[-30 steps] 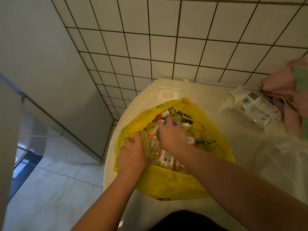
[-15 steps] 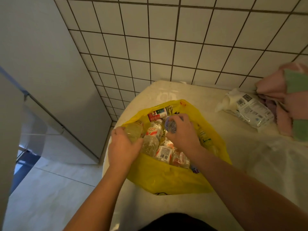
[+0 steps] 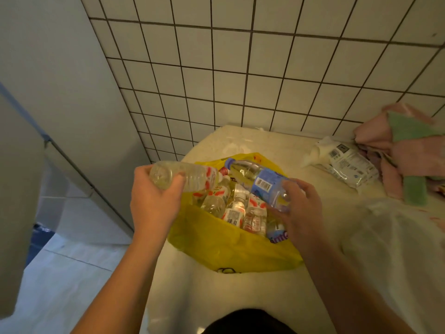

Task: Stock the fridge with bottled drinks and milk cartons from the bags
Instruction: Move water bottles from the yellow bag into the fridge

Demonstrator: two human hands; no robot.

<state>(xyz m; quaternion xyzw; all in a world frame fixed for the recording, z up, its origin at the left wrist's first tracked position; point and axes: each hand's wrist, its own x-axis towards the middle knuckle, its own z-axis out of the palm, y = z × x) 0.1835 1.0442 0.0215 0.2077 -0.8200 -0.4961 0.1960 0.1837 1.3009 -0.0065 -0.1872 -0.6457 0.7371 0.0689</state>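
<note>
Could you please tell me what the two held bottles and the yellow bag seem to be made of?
Red-labelled bottle, in the left hand: clear glossy plastic by the look, see-through with ribbed walls. Blue-labelled bottle, in the right hand: likely the same clear plastic, with highlights. Yellow bag: thin plastic film, slightly shiny, crumpled in soft folds.

No wording is reading clearly; only a barcode is showing on the bottle [image 3: 262, 183], just above the right hand [image 3: 301, 210].

White grid-tiled wall [image 3: 240, 68]; pale speckled counter [image 3: 204, 297]; grey panel [image 3: 60, 80] left; light floor [image 3: 60, 273].
</note>
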